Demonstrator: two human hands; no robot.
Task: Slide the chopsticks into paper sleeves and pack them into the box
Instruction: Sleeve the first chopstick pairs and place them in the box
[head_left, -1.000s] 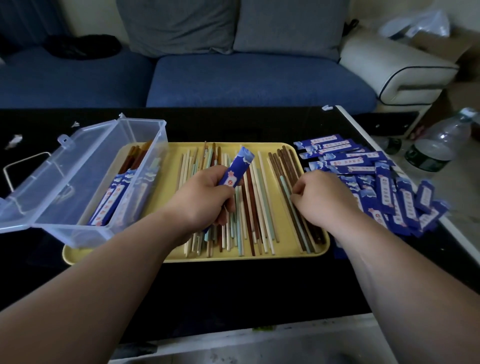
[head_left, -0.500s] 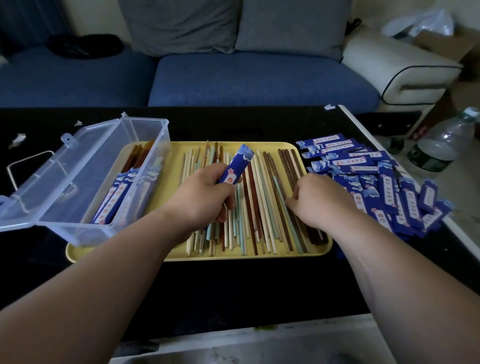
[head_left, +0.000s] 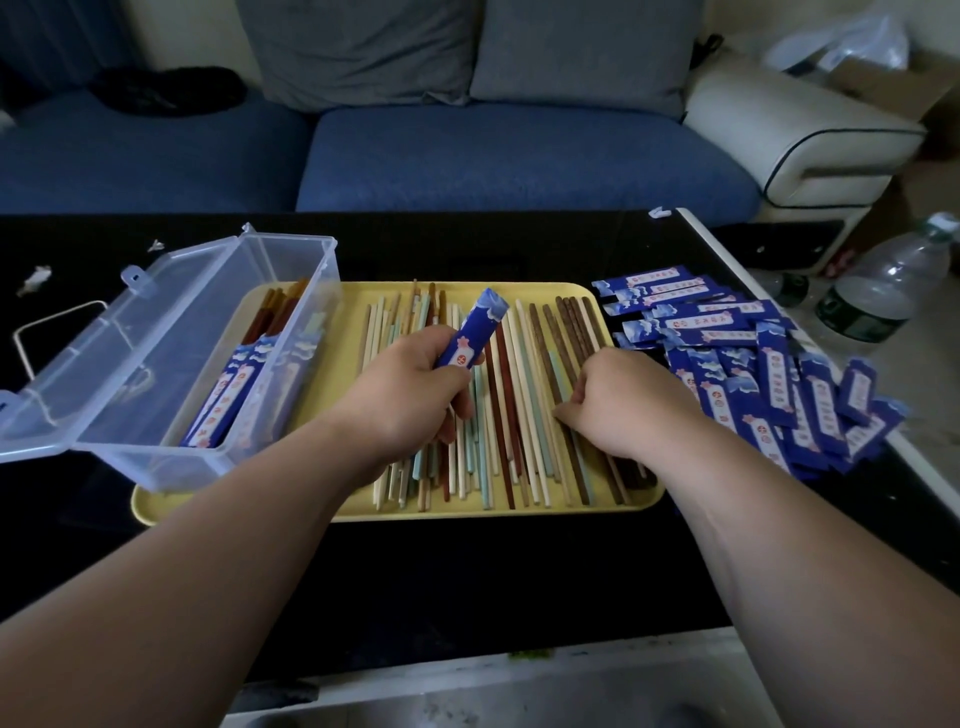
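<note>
My left hand (head_left: 410, 387) grips a blue paper sleeve (head_left: 475, 332) that points up and away over the yellow tray (head_left: 353, 296). Loose chopsticks (head_left: 519, 415) in cream, teal, red and dark brown lie side by side across the tray. My right hand (head_left: 618, 402) rests knuckles-up on the dark brown and teal ones at the tray's right, fingers curled down among them; what they hold is hidden. A clear plastic box (head_left: 171, 358) with its lid open sits on the tray's left end and holds sleeved chopsticks (head_left: 244, 384).
A heap of blue paper sleeves (head_left: 753, 374) lies on the black table (head_left: 467, 571) right of the tray. Plastic bottles (head_left: 883, 291) stand beyond the table's right edge. A blue sofa (head_left: 467, 156) runs behind the table.
My right hand has slid slightly left over the dark chopsticks. My left hand keeps its grip on the sleeve and has barely shifted.
</note>
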